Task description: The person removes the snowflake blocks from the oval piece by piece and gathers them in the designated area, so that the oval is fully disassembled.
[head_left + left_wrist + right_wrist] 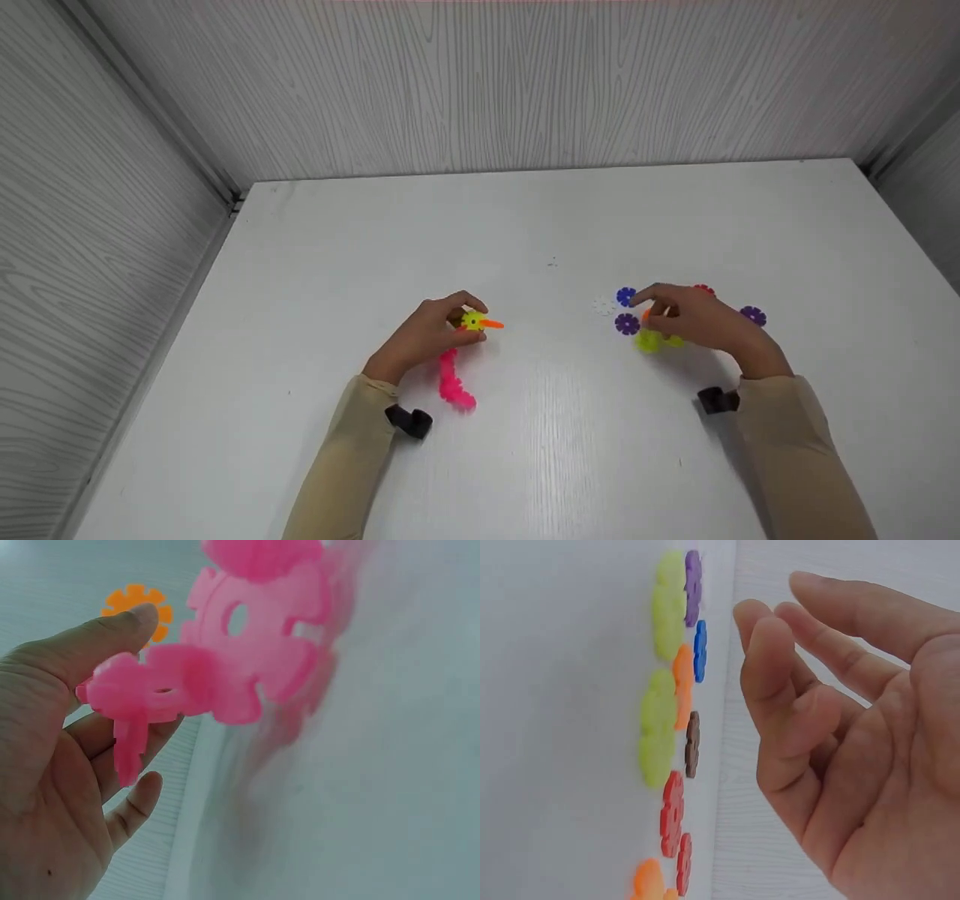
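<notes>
My left hand [424,330] grips a joined piece of notched plastic flower discs between thumb and fingers. A yellow disc [472,322] and an edge-on orange disc [492,324] show at the fingertips, and a chain of pink discs [452,386] hangs toward me. The left wrist view shows pink discs [262,622] slotted together at angles. My right hand [694,319] hovers over loose discs, fingers loosely bent and holding nothing. Near its fingertips lie a blue disc [625,297] and a purple disc [627,324]; yellow-green discs [647,342] are partly hidden beneath it.
A white disc [603,305] lies left of the blue one. Past the right hand are a red disc [703,289] and another purple disc [753,316]. The right wrist view also shows a brown disc [693,744]. Grained panels [480,90] border the white table [555,450].
</notes>
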`<action>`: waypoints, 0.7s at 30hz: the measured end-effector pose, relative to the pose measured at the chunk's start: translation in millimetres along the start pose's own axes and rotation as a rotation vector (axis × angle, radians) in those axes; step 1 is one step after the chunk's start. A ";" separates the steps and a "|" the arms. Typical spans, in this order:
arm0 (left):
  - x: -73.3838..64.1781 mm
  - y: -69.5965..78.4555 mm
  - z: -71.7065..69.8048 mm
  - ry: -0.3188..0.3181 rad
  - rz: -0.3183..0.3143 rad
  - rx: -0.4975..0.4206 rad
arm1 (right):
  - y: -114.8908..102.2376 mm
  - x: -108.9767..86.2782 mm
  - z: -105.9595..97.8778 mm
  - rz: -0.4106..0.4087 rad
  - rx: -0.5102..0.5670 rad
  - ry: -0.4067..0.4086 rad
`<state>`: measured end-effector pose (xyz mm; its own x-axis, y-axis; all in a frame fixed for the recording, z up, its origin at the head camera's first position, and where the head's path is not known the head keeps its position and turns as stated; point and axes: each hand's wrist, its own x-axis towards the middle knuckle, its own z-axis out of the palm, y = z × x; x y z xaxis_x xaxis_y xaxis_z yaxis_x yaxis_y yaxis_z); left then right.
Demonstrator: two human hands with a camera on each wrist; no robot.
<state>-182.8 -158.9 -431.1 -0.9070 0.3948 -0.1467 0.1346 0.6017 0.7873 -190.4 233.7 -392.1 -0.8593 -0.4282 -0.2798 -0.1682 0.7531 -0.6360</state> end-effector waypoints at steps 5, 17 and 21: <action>-0.5 2.1 4.6 0.025 0.026 0.013 | -10.0 2.5 8.8 -0.034 0.008 0.023; -0.5 13.1 13.4 -0.052 0.107 0.030 | -29.0 12.0 39.0 -0.168 0.045 0.026; -0.2 14.3 16.5 -0.078 0.136 0.029 | -31.1 12.9 41.5 -0.181 0.064 0.031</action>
<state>-174.1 -138.9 -429.7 -0.8461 0.5260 -0.0864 0.2669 0.5583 0.7855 -176.2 184.0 -405.7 -0.8327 -0.5370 -0.1350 -0.2908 0.6316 -0.7187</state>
